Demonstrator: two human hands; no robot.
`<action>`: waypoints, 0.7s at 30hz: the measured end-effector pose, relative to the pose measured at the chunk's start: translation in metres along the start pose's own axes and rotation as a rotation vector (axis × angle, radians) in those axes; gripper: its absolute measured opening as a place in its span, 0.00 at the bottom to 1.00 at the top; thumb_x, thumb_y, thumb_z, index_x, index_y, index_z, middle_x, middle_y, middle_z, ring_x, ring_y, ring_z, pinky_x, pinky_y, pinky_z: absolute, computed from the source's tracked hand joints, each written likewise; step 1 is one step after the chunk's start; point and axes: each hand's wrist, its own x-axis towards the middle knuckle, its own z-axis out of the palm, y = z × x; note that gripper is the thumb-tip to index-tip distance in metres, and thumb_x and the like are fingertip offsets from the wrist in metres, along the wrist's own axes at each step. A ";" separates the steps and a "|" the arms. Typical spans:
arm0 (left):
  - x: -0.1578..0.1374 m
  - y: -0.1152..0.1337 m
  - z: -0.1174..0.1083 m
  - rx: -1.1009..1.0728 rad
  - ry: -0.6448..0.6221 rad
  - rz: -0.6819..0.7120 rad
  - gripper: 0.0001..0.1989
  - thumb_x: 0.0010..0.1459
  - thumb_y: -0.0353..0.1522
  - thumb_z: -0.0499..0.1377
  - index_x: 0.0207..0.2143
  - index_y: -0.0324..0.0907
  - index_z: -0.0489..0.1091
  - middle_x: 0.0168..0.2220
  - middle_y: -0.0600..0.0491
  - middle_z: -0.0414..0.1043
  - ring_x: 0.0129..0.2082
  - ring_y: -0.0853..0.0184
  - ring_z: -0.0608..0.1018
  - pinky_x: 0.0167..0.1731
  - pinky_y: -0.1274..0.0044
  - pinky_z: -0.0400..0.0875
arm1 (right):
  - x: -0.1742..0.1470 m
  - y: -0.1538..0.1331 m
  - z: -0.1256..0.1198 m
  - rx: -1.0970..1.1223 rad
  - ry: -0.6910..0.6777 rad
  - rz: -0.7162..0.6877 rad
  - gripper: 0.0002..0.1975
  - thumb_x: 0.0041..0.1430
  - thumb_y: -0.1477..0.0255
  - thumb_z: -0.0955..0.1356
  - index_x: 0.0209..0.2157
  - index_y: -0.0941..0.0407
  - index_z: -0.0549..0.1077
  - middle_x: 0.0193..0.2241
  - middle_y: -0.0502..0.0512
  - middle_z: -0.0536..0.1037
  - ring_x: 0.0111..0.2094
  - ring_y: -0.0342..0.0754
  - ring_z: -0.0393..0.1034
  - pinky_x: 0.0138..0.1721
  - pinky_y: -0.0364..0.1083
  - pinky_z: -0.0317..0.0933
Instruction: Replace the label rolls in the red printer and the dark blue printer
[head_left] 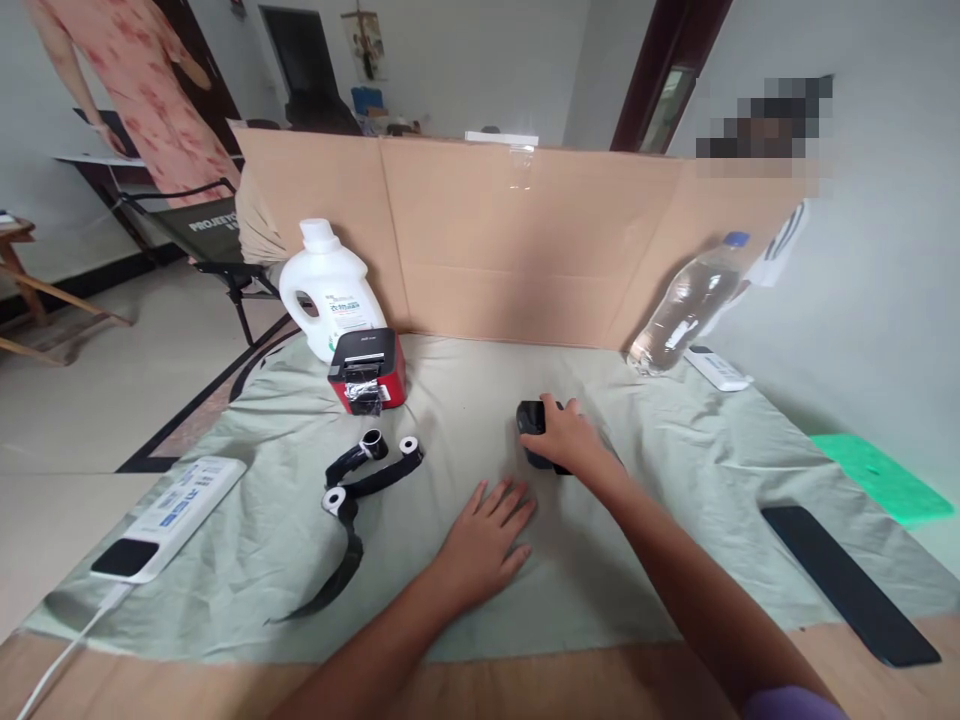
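Note:
My right hand (pixel 566 432) is closed over a small black boxy device (pixel 531 418) on the green cloth. Its fingers cover much of the device, so I cannot tell its exact kind. Just to the left and nearer to me, my left hand (pixel 486 540) lies flat on the cloth with fingers spread, holding nothing. Further left are black ribbon strips (pixel 386 475) with white-ended spools, one strip trailing loosely toward me. Behind them stands a red and black printer-like box (pixel 369 368) with crumpled clear film at its front.
A cardboard panel (pixel 495 250) closes off the back. A white jug (pixel 330 285) and a tilted clear bottle (pixel 686 305) lean near it. White power strips (pixel 169 520) (pixel 718 369) and a dark phone-like slab (pixel 847 580) lie at the sides. People are beyond the panel.

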 end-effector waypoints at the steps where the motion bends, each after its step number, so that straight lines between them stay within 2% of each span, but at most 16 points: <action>1: 0.000 0.000 -0.001 -0.002 0.002 0.001 0.29 0.70 0.46 0.44 0.69 0.47 0.52 0.72 0.51 0.48 0.72 0.57 0.50 0.69 0.56 0.44 | -0.003 -0.010 0.007 -0.014 0.015 0.004 0.38 0.53 0.54 0.69 0.62 0.53 0.59 0.51 0.68 0.63 0.47 0.66 0.70 0.43 0.53 0.62; 4: -0.001 0.002 -0.003 -0.010 0.009 -0.003 0.29 0.70 0.46 0.45 0.69 0.46 0.53 0.71 0.49 0.50 0.72 0.57 0.51 0.69 0.56 0.45 | -0.008 -0.026 0.023 -0.044 0.073 0.031 0.38 0.54 0.56 0.69 0.64 0.53 0.59 0.51 0.69 0.63 0.48 0.67 0.70 0.42 0.54 0.62; 8: 0.001 0.002 -0.005 -0.049 0.004 -0.012 0.29 0.70 0.46 0.46 0.68 0.46 0.54 0.71 0.49 0.51 0.72 0.56 0.51 0.69 0.55 0.45 | -0.009 -0.023 0.028 -0.028 0.105 0.031 0.42 0.54 0.54 0.71 0.66 0.53 0.57 0.51 0.73 0.64 0.46 0.69 0.70 0.41 0.56 0.63; 12: -0.001 0.002 -0.010 -0.127 0.004 -0.013 0.28 0.69 0.45 0.48 0.68 0.46 0.56 0.70 0.49 0.52 0.71 0.55 0.52 0.69 0.54 0.44 | 0.002 0.008 0.021 0.110 0.110 -0.062 0.51 0.51 0.41 0.68 0.69 0.52 0.54 0.50 0.74 0.68 0.42 0.66 0.73 0.41 0.57 0.64; 15: -0.003 0.001 -0.016 -0.248 0.038 -0.031 0.28 0.68 0.42 0.50 0.68 0.46 0.56 0.69 0.49 0.56 0.70 0.57 0.57 0.69 0.56 0.45 | 0.019 0.039 0.021 0.272 0.205 -0.091 0.44 0.58 0.41 0.62 0.67 0.53 0.57 0.47 0.69 0.72 0.41 0.61 0.74 0.44 0.55 0.64; 18: 0.004 -0.007 -0.024 -0.511 0.153 -0.197 0.26 0.66 0.40 0.53 0.65 0.45 0.61 0.63 0.47 0.67 0.63 0.59 0.69 0.66 0.61 0.58 | 0.033 0.062 0.034 0.464 0.212 -0.115 0.33 0.66 0.50 0.57 0.61 0.59 0.65 0.39 0.64 0.77 0.42 0.57 0.74 0.47 0.53 0.64; 21: 0.028 -0.025 -0.035 -0.838 0.323 -0.451 0.20 0.65 0.36 0.53 0.57 0.41 0.67 0.51 0.45 0.77 0.48 0.63 0.79 0.49 0.71 0.74 | 0.035 0.070 0.054 0.595 0.210 -0.176 0.27 0.68 0.56 0.55 0.56 0.59 0.69 0.38 0.61 0.79 0.41 0.55 0.74 0.47 0.51 0.64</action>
